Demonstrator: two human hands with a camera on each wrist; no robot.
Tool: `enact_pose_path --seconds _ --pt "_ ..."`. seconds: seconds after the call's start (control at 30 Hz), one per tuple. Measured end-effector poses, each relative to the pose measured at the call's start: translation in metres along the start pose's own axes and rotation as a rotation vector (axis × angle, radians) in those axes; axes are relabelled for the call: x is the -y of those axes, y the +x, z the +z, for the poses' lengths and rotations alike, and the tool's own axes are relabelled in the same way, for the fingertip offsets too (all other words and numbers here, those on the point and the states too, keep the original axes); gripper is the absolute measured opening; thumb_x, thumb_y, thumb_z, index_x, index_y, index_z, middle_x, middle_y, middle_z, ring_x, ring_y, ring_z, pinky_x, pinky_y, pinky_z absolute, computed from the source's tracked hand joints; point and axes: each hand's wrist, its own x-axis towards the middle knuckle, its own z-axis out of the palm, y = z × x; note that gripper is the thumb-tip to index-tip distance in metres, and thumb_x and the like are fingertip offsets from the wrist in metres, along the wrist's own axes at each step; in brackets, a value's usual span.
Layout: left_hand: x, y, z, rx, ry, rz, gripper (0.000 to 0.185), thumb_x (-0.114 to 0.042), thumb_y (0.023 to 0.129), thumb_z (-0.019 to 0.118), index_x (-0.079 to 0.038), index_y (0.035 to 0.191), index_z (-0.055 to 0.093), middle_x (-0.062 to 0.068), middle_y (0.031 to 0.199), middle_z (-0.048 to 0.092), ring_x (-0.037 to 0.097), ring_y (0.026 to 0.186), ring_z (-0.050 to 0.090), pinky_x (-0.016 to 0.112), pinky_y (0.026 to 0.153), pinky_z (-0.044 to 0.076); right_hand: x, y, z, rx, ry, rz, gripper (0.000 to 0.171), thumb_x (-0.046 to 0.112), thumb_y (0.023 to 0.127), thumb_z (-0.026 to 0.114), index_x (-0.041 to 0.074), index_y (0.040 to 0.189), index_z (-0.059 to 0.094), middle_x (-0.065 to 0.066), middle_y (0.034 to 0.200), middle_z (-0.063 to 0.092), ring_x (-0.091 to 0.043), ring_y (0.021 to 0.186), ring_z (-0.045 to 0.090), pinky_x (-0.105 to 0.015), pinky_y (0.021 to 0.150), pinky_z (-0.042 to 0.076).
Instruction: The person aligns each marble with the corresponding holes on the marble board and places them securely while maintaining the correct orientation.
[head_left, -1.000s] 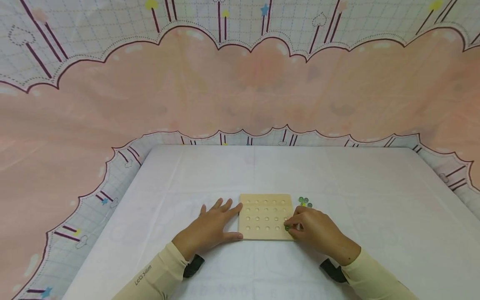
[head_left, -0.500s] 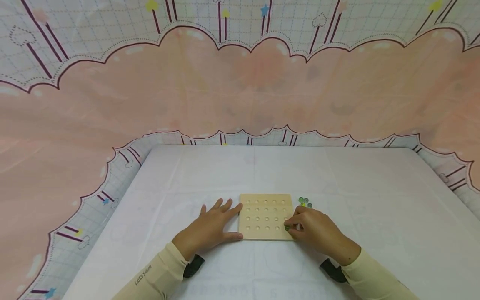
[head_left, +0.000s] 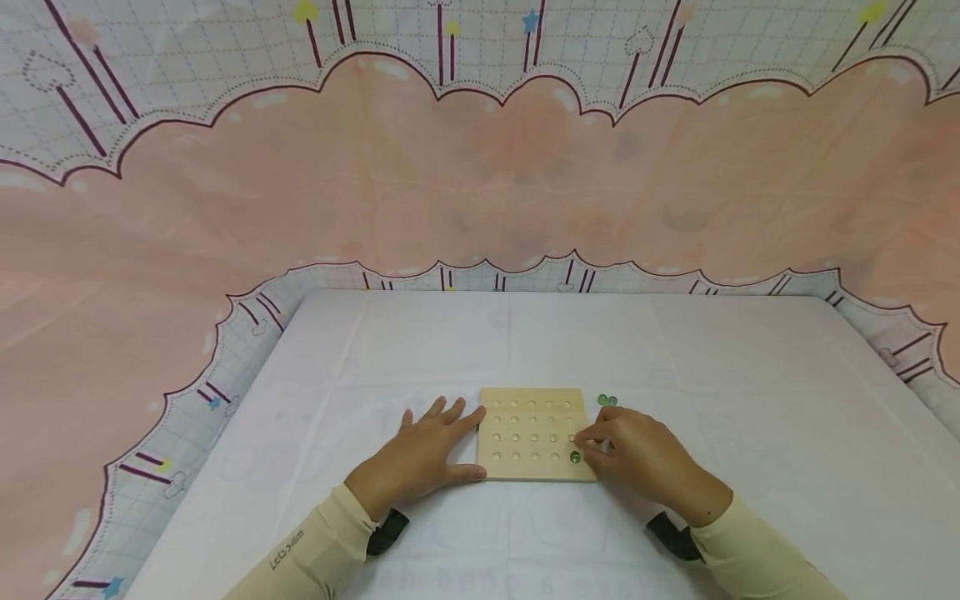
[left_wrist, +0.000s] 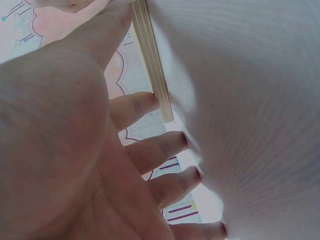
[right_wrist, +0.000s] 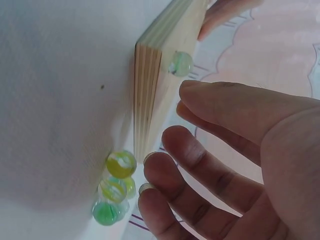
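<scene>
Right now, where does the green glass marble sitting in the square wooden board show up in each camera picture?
Head: green glass marble in the near right corner hole of the square wooden board, beside the right hand.
Left wrist: not in it; only the board's edge shows.
Right wrist: upper middle, on the board's face.
Shared landmark: the board.

A white tablecloth (head_left: 675, 350) covers the table across the lower half of the frame, creased in faint fold lines. Behind and around it hangs a pink backdrop (head_left: 480, 183) with scalloped dark edging, bordered by pale grid-patterned fabric (head_left: 187, 50) along the top.
</scene>
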Motion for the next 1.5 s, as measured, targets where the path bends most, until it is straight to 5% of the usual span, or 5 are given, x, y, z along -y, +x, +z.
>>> enact_pose_path --seconds 0.83,1.5 --pt "0.002 0.0 0.002 0.007 -0.009 -0.018 0.086 -0.059 0.083 0.071 -0.028 0.155 0.038 0.011 0.162 0.033 0.038 0.153 0.022 0.075 0.114 0.017 -0.029 0.008 -0.01 -0.043 -0.007 0.087 0.023 0.011 0.084 0.079 0.011 0.106 0.08 -0.002 0.094 0.07 -0.015 0.081 0.057 -0.029 0.068 0.049" --pt "0.002 -0.002 0.003 -0.003 0.004 -0.006 0.086 -0.058 0.083 0.072 -0.027 0.155 0.038 0.012 0.162 0.034 0.04 0.152 0.024 0.075 0.113 0.019 -0.046 0.009 -0.008 -0.051 -0.024 0.15 0.019 0.007 0.086 0.076 0.009 0.104 0.08 -0.002 0.09 0.069 -0.014 0.077 0.058 -0.028 0.065 0.049"
